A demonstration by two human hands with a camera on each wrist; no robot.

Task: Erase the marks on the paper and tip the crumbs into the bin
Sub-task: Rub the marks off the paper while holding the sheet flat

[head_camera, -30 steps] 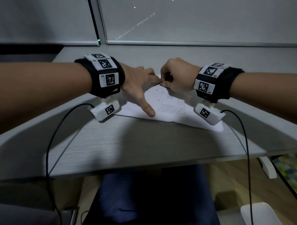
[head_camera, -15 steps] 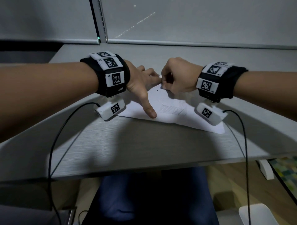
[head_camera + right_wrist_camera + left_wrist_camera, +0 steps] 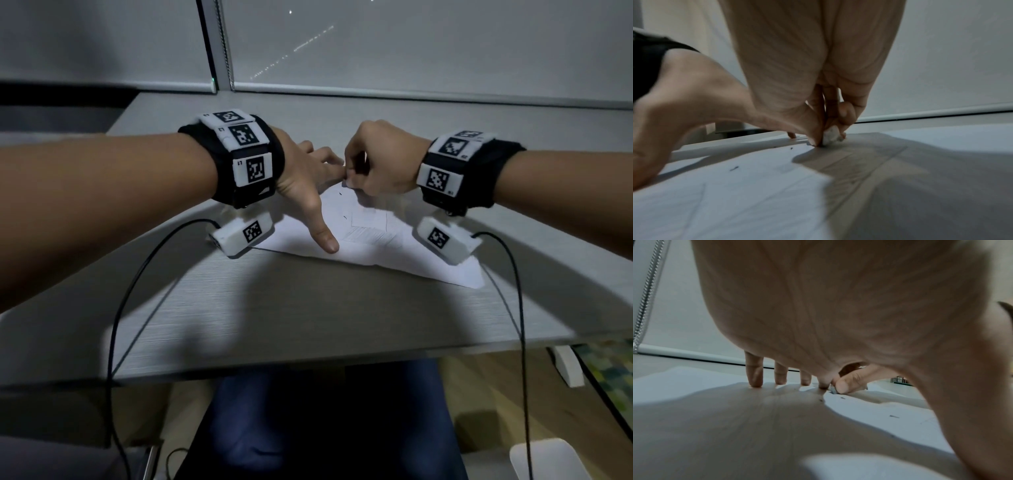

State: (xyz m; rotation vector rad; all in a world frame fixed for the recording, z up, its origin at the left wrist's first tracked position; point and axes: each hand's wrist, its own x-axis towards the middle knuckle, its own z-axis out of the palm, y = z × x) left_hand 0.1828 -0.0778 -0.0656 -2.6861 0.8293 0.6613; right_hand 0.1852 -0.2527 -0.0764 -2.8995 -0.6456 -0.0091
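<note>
A white sheet of paper [image 3: 373,246] with faint pencil lines lies on the grey desk. My left hand [image 3: 308,178] presses it flat, fingers spread and straight, fingertips [image 3: 756,382] down on the sheet, thumb stretched toward me. My right hand [image 3: 380,161] is curled and pinches a small white eraser [image 3: 830,135] against the paper's far part, right beside the left fingertips. Dark crumbs [image 3: 734,168] lie scattered on the sheet. A white bin [image 3: 544,459] shows on the floor at the lower right.
The grey desk [image 3: 308,318] runs to a window with a lowered blind [image 3: 411,44] behind. Black cables [image 3: 116,325] hang from both wrist cameras over the desk's front edge. My legs in dark blue trousers [image 3: 325,425] are under the desk.
The right hand has shifted slightly with the eraser at the paper's far edge. The left hand stays pressed on the sheet. The head view has drifted a little.
</note>
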